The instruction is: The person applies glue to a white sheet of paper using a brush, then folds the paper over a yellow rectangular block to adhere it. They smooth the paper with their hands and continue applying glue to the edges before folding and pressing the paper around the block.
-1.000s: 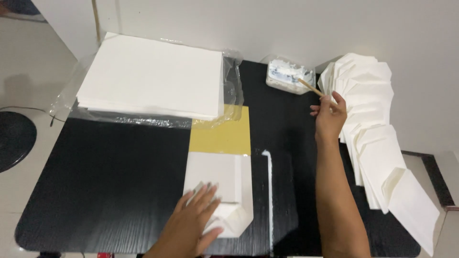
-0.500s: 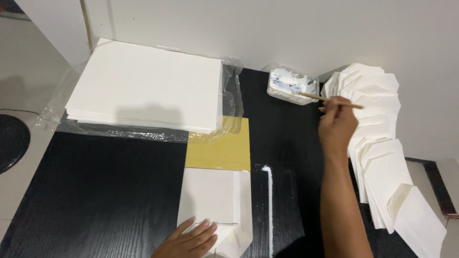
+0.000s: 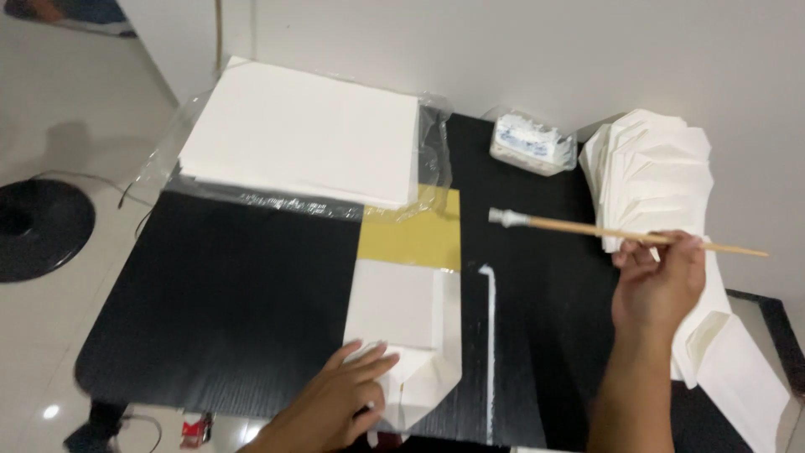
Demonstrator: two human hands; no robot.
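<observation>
My right hand grips a thin wooden brush that lies level, its whitish tip pointing left above the black table. My left hand rests flat on the lower part of a folded white paper envelope near the table's front edge. Under the envelope lies a yellow sheet. A white line of glue runs down the table just right of the envelope. A small clear tub of white glue stands at the back, apart from the brush tip.
A thick stack of white paper on clear plastic wrap fills the back left. A fanned row of finished white envelopes runs along the right edge. A white wall is behind the table. A round black base stands on the floor at left.
My right hand has drawn the brush away from the glue tub, down and toward the middle, and turned it level. My left hand stays on the envelope.
</observation>
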